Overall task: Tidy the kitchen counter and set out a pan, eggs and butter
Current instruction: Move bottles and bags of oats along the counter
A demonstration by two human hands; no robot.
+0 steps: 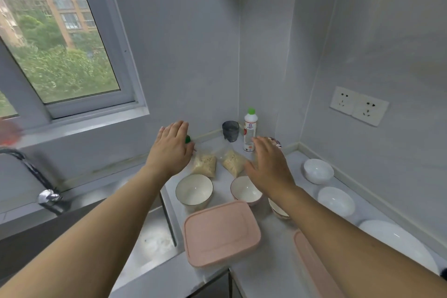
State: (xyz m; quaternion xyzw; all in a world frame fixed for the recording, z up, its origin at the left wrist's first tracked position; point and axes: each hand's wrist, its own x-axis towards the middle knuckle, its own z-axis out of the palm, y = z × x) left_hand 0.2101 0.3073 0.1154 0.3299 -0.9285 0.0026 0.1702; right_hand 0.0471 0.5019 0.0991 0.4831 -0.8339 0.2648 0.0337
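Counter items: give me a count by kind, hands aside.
Bowls: 5
Pink boxes: 2
Food bags: 2
Plate: 1
Bottle: 1
Grey cup: 1
Total: 12. A green item behind the left hand is uncounted.

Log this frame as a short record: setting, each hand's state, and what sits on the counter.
setting: kitchen counter in a corner, beside the sink
left hand: open, above the counter, holding nothing
right hand: open, above the counter, holding nothing
containers: pink lidded box
bags: two clear bags of pale food
corner: white bottle with green cap, grey cup
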